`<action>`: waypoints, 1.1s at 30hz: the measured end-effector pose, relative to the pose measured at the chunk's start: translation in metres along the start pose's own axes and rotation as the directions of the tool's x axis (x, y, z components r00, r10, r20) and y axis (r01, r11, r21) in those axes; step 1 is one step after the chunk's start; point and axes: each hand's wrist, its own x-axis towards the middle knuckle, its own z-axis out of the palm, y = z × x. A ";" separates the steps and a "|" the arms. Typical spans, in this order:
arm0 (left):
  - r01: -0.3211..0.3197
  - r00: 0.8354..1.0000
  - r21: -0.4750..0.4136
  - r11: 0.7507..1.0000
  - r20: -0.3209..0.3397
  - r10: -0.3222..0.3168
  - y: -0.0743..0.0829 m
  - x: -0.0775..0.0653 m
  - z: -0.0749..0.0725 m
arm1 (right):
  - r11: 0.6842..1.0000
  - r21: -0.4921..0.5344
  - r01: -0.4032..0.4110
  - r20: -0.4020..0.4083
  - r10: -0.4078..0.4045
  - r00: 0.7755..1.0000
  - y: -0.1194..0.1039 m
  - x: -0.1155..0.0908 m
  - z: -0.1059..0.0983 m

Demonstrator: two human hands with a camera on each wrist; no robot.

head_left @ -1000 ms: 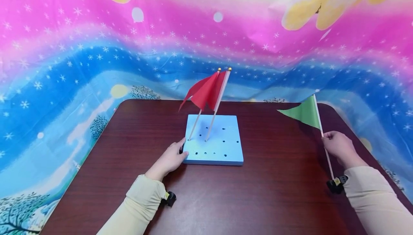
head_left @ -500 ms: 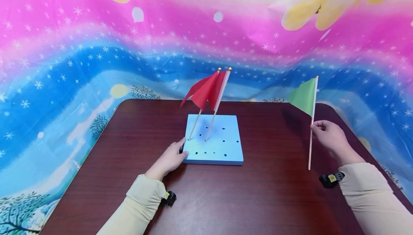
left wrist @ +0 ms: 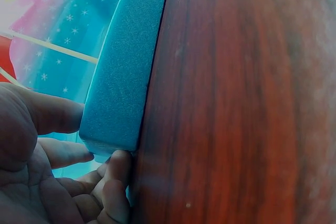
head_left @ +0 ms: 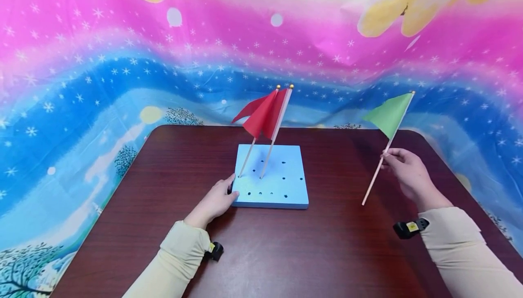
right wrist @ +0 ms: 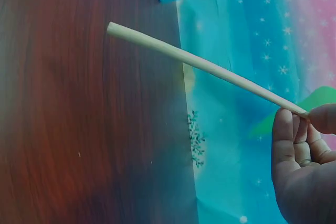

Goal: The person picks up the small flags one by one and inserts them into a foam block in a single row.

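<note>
A pale blue foam board [head_left: 292, 186] with several small holes lies on the table. Two red flags [head_left: 258, 118] on thin sticks stand in its left half, leaning right at the top. My left hand [head_left: 214, 200] holds the board's left edge near the front corner, thumb on top. In the left wrist view its bent fingers [left wrist: 118, 169] touch the board's corner. To the right, my right hand [head_left: 408, 173] pinches the stick of a green flag [head_left: 390, 114] just below the cloth. That stick [right wrist: 210, 67] slants in the air, its lower end pointing left and free.
The brown wooden table [head_left: 335, 252] carries the board near its middle. A colourful cloth [head_left: 327, 62] with snowflakes hangs behind and around the table. Black wrist cameras [head_left: 408, 229] sit at both cuffs.
My right hand has moved left and slightly up with the green flag. The stick has tilted, its lower end swinging left. My left hand and the board have stayed still.
</note>
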 end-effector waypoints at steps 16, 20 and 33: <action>0.018 1.000 0.006 1.000 -0.004 -0.018 0.002 -0.001 0.001 | 0.984 0.177 0.035 0.037 -0.042 0.998 0.006 0.002 0.037; 0.020 1.000 0.007 1.000 -0.005 -0.020 0.002 -0.001 0.001 | 0.980 0.196 0.046 0.049 -0.056 0.997 0.008 0.004 0.050; 0.009 1.000 0.023 1.000 -0.008 -0.009 -0.001 0.002 0.001 | 0.959 0.281 0.040 0.066 -0.061 0.996 0.002 0.010 0.086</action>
